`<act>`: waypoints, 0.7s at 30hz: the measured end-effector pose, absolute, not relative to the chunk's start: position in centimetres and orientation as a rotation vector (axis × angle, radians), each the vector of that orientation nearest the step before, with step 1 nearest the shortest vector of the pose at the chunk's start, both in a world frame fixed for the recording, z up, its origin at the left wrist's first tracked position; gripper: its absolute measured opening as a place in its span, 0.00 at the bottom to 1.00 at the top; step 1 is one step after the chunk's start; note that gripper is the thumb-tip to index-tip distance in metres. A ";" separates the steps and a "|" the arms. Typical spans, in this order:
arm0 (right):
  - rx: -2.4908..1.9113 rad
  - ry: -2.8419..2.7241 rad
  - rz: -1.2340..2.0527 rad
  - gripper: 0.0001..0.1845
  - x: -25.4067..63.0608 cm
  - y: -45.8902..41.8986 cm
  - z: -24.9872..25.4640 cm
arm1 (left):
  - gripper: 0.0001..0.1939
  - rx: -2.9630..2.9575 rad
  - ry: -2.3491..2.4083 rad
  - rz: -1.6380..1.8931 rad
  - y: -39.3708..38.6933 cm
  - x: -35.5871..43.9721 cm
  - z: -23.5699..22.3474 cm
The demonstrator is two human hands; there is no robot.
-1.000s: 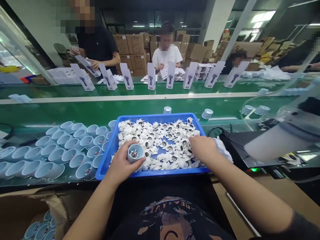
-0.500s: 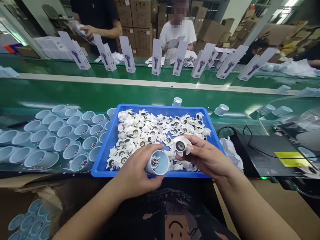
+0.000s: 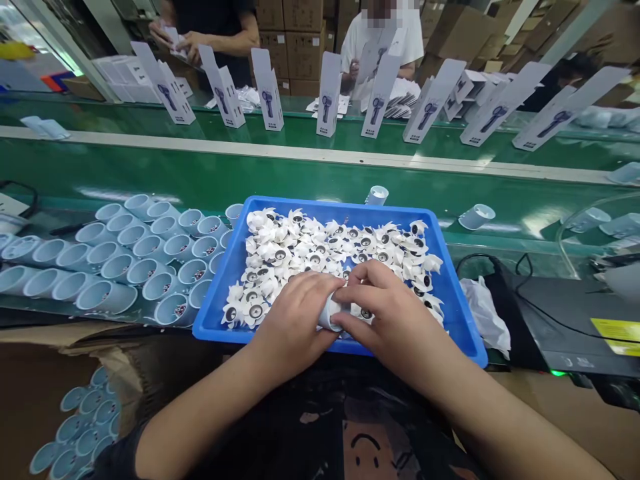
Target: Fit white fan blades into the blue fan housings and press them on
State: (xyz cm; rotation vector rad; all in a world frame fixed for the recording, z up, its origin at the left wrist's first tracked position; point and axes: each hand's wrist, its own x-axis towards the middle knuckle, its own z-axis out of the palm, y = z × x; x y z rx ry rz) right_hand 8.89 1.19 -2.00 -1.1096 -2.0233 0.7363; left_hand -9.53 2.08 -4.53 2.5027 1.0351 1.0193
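My left hand (image 3: 293,313) is wrapped round a light blue cylindrical fan housing (image 3: 327,320), held over the front of the blue tray (image 3: 214,308). At the housing's open end, the fingers of my right hand (image 3: 395,310) are bent and pressed against the mouth. The white fan blade that the right hand pinched a moment ago is now mostly hidden behind those fingers, so how deep it sits in the housing cannot be made out. Many loose white fan blades (image 3: 285,257) with dark round hubs fill the tray beneath both hands.
Rows of blue housings (image 3: 145,272) stand left of the tray; more lie in a carton (image 3: 85,427) below. Two housings, one at right (image 3: 477,217), rest on the green belt (image 3: 300,167). Beyond stand upright white boxes (image 3: 267,100). A plastic bag (image 3: 483,313) lies right. People work opposite.
My right hand has brought the white fan blade leftward to the housing's mouth. The housing has turned in my left hand, and its open end now faces the right hand. The view has shifted slightly.
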 end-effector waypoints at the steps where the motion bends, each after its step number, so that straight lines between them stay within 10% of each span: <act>1: -1.104 -2.045 0.694 0.11 8.6 1.4 -2.2 | 0.18 2.491 1.057 1.047 2.1 -9.5 -4.5; 8: -0.982 -2.074 0.693 0.04 9.4 0.9 -1.6 | 0.18 2.427 1.161 1.067 2.5 -10.5 -4.6; 14: -0.990 -2.241 0.317 0.22 10.6 -0.6 -2.0 | 0.29 2.520 1.037 0.965 2.6 -11.3 -3.3; 21: -1.092 -2.031 -0.012 0.11 14.8 -2.4 -2.4 | 0.31 2.287 1.609 0.575 15.1 -12.4 1.8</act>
